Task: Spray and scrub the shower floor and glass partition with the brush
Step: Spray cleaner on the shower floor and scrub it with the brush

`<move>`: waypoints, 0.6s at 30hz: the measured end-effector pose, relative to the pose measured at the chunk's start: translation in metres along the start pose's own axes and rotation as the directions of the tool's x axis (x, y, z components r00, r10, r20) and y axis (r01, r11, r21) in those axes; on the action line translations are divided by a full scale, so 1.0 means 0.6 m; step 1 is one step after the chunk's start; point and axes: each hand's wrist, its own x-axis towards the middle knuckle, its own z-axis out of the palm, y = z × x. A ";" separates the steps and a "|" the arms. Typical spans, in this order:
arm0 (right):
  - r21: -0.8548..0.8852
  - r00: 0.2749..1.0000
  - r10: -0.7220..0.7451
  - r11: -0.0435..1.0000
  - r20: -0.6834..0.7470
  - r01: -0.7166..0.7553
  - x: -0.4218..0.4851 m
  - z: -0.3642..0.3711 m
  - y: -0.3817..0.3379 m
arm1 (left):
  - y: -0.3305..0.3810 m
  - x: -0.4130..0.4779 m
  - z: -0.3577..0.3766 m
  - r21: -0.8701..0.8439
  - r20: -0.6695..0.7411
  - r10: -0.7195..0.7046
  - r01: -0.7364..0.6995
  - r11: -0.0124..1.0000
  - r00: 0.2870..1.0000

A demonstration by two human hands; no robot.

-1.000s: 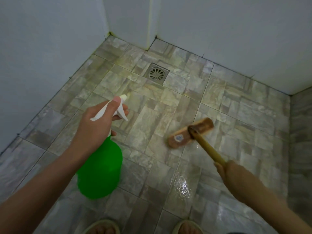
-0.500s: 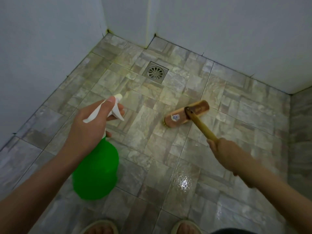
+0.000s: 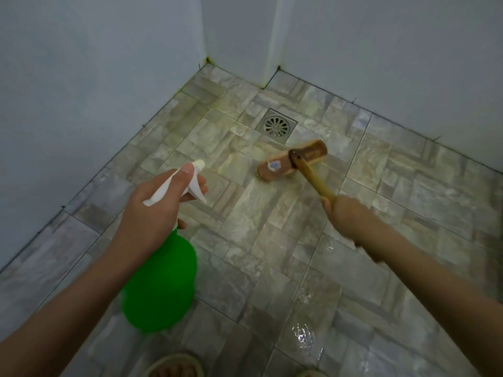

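Over the last second the wooden scrubbing brush with the long wooden handle (image 3: 292, 161) has travelled away from the person across the stone-patterned tile shower floor (image 3: 272, 240). Its head now lies on the tiles just beside the square metal drain (image 3: 276, 126). The right hand (image 3: 345, 216) has its grip closed around the handle. The left hand (image 3: 152, 210) keeps its grip closed on the neck of the round green spray bottle with the white trigger head (image 3: 160, 284), held above the floor. I judge the floor scrubbing is in progress and the partition not yet begun. A wet shine (image 3: 302, 333) shows near the person's feet. The pale walls (image 3: 81, 91) close the corner; which one is glass I cannot tell.
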 end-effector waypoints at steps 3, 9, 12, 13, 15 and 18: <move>0.048 0.999 -0.001 0.999 -0.032 0.003 0.091 -0.050 -0.066 | -0.002 -0.001 0.008 0.009 0.012 0.014 -0.014 1.000 1.000; 0.104 0.988 0.152 0.983 -0.001 -0.151 0.026 -0.037 0.024 | -0.001 0.010 0.018 -0.026 0.041 0.017 -0.016 1.000 0.999; 0.187 0.949 0.314 0.930 0.039 -0.315 -0.003 -0.046 0.055 | 0.003 0.022 0.016 -0.035 0.068 0.011 -0.009 0.999 0.998; 0.222 0.941 0.337 0.916 0.028 -0.334 0.019 -0.058 0.052 | 0.005 0.026 0.016 -0.033 0.078 0.018 -0.015 0.999 0.997; 0.286 0.937 0.348 0.899 -0.012 -0.330 0.089 -0.095 0.027 | 0.006 0.033 0.018 -0.020 0.093 0.036 -0.034 0.999 0.995; 0.340 0.946 0.325 0.888 0.011 -0.309 0.190 -0.163 -0.038 | 0.000 0.040 0.023 -0.009 0.099 0.051 -0.051 0.999 0.994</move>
